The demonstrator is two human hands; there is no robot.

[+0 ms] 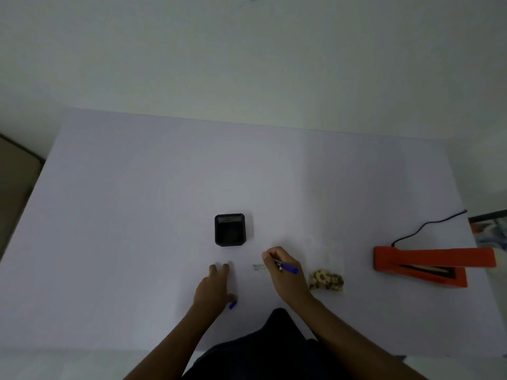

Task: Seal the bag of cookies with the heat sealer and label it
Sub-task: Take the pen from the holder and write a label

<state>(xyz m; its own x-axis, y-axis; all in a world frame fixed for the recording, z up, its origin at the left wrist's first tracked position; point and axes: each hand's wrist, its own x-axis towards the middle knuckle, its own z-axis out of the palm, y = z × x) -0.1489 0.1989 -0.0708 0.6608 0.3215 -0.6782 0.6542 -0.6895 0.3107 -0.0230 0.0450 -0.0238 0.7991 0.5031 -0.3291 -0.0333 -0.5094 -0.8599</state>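
Observation:
A clear bag of cookies (326, 279) lies flat on the white table (137, 215), right of my hands. The orange heat sealer (428, 263) sits further right with its lid down and a black cord trailing back. A small white label (259, 267) lies on the table between my hands. My right hand (285, 272) grips a blue pen (288, 267) with its tip beside the label. My left hand (214, 289) rests palm down on the table; a blue pen cap (232, 305) shows under its thumb.
A black square pen holder (230, 229) stands just behind my hands. The table's right edge lies close behind the sealer. A dark object (16, 187) stands off the table's left side.

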